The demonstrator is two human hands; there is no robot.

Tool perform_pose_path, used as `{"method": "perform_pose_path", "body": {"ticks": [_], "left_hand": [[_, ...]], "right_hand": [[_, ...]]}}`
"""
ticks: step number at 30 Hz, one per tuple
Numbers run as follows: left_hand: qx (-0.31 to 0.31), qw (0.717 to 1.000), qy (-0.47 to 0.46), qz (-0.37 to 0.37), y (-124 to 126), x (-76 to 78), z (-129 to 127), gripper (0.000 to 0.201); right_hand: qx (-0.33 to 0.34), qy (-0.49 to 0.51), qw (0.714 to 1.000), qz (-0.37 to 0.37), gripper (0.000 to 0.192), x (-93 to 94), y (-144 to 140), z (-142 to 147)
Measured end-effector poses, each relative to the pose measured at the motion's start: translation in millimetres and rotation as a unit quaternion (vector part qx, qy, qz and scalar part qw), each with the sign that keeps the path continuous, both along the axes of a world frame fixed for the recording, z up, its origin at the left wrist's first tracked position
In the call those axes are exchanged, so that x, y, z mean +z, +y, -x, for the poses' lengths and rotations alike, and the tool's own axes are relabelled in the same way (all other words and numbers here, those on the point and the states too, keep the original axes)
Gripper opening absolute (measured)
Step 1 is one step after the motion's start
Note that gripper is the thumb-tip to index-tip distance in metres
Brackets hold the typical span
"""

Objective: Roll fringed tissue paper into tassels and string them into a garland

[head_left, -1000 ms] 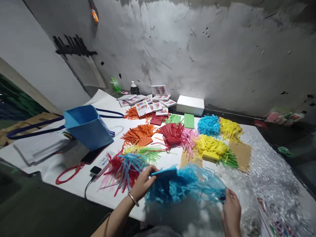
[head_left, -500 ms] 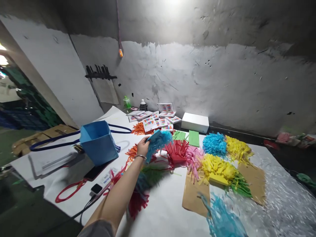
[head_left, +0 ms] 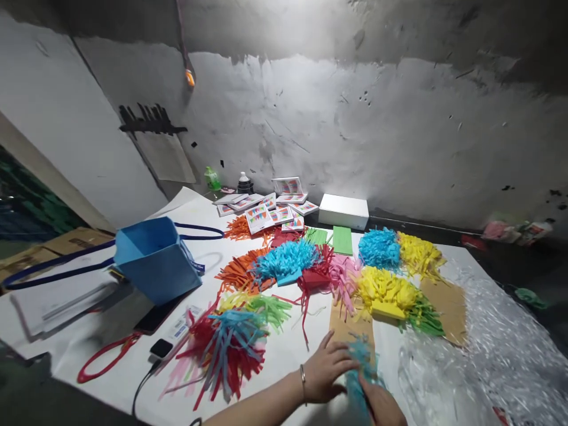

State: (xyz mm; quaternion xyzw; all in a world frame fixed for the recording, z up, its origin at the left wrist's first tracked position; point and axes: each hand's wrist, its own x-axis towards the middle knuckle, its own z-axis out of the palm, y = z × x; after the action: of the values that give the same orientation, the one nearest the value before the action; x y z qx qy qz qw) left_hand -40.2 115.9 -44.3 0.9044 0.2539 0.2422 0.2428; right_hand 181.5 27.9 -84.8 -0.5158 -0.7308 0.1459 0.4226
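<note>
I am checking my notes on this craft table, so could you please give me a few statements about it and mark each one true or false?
1. Both hands are on a blue fringed paper bundle near the table's front edge. True: the left hand and the right hand both touch it.
2. The blue bag lies flat and folded. False: it stands open on the left of the table.
3. A white box sits by the wall. True.
4. The yellow fringe pile lies left of the blue bag. False: it lies far to the right of it.
5. The left wrist is bare. False: it wears a bracelet.
</note>
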Motion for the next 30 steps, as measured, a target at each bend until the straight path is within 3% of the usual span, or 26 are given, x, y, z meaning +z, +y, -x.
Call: {"method": "perform_pose_path", "body": {"ticks": [3,6,9,11,14,17,20,23,26,30], "left_hand": [[0.087,0.994,0.021,-0.055,-28,-2.3,2,0.031],[0.131,0.986,0.053,-0.083,-51,-13.2,28,0.033],[0.164,0.980,0.088,-0.073,-82,-39.6,54,0.030],[0.164,0.977,0.119,-0.060,-102,-57.6,63,0.031],[0.083,0.983,0.161,-0.021,-119,-73.1,63,0.045],[0.039,0.985,0.165,0.034,-118,-76.2,54,0.041],[0.067,0.986,0.127,0.083,-113,-75.7,48,0.036],[0.158,0.970,0.101,0.155,-110,-73.9,47,0.035],[0.273,0.928,0.126,0.221,-105,-70.0,44,0.029],[0.344,0.891,0.165,0.247,-90,-65.1,34,0.024]], "right_hand": [[0.064,-0.126,0.982,-0.124,0.048,8.6,-7,17],[0.078,-0.183,0.971,-0.134,0.043,6.4,-21,35],[0.068,-0.180,0.974,-0.118,0.029,-12.0,-34,55],[0.065,-0.178,0.976,-0.105,0.025,-27.1,-43,66],[0.100,-0.185,0.974,-0.087,0.026,-42.7,-53,74],[0.120,-0.180,0.973,-0.083,0.028,-47.2,-58,72],[0.086,-0.170,0.981,-0.046,0.027,-45.5,-59,67],[0.028,-0.177,0.984,0.016,0.021,-43.7,-55,67],[-0.013,-0.191,0.980,0.047,0.019,-45.4,-41,74],[-0.065,-0.208,0.974,0.069,0.018,-49.9,-17,84]]}}
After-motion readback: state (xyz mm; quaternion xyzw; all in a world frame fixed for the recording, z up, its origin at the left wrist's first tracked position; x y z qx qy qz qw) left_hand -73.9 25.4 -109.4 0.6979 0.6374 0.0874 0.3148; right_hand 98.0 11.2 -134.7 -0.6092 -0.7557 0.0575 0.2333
